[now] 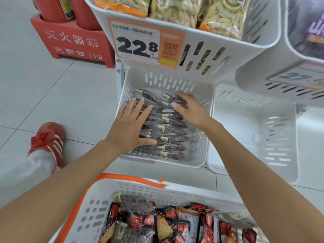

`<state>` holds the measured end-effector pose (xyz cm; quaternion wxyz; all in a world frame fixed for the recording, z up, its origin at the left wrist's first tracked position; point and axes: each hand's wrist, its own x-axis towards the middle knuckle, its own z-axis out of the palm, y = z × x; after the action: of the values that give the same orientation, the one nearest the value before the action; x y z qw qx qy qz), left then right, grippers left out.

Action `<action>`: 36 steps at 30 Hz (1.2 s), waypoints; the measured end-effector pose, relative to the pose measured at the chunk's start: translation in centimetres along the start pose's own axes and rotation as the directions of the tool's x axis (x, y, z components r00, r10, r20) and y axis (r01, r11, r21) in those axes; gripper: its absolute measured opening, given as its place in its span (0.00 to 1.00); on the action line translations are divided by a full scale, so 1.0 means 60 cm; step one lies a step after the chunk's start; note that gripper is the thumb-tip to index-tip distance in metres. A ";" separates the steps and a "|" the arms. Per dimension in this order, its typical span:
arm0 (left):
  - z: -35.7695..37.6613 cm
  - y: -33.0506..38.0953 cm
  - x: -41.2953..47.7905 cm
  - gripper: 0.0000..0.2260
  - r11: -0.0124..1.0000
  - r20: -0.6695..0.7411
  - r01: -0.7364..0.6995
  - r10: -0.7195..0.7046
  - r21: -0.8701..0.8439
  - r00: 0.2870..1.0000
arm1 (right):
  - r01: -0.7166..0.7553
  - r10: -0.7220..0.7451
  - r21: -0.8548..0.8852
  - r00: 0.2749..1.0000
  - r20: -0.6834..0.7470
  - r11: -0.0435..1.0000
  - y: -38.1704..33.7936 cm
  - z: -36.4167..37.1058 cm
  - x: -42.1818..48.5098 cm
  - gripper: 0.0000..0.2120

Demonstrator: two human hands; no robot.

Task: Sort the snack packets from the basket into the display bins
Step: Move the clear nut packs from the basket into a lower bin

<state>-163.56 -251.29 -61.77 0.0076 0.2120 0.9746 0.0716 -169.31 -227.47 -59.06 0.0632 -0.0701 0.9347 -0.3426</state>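
A white display bin (198, 151) low on the rack holds several clear packets of dark snacks (168, 135) laid in rows. My left hand (130, 127) lies flat on the left packets with straight, spread fingers. My right hand (189, 109) reaches into the same bin, its fingers bent down over packets at the back right. Whether it holds one I cannot tell. At the bottom stands the white basket (140, 190) with orange handle, full of red-and-black snack packets (175, 225) and one clear dark packet (136, 201).
An empty white bin (254, 130) stands to the right. Above hang bins of pale chips (175, 9) with a "22.8" price tag (140, 44), and a purple-packet bin (308, 28). A red fire extinguisher box (70, 42) and my red shoe (49, 139) are on the tiled floor at left.
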 end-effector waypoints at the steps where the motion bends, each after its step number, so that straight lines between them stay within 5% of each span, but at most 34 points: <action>1: 0.001 0.000 0.000 0.52 1.000 -0.003 0.003 -0.003 -0.006 1.000 | 0.028 -0.028 -0.035 1.000 -0.014 0.999 0.002 0.002 0.002 0.22; 6: -0.001 0.000 -0.002 0.52 1.000 -0.017 0.000 0.000 -0.030 1.000 | 0.018 -0.015 0.053 0.998 -0.057 0.998 0.019 0.010 0.012 0.22; 14: -0.042 0.020 0.000 0.49 0.983 0.145 0.127 -0.108 -0.130 0.984 | -0.034 0.025 -0.119 0.996 -0.082 0.992 0.013 0.015 -0.004 0.32; 22: -0.109 0.102 -0.103 0.34 0.901 0.076 0.098 -0.072 -0.423 0.994 | 0.045 -0.045 -0.004 0.975 -0.217 0.999 -0.066 -0.014 -0.204 0.27; 29: -0.110 0.178 -0.242 0.25 0.915 0.006 0.024 -0.024 -0.402 1.000 | 0.190 -0.206 -0.092 0.954 -0.216 0.977 -0.079 -0.024 -0.426 0.22; 36: -0.077 0.209 -0.321 0.30 0.898 0.042 0.071 -0.059 -0.434 0.997 | -0.232 0.223 -0.029 0.958 -0.180 0.972 0.042 -0.037 -0.567 0.20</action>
<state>-141.07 -248.62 -55.70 0.0706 0.1731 0.9403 0.2844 -136.46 -218.22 -56.60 0.0176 0.0667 0.9468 -0.3143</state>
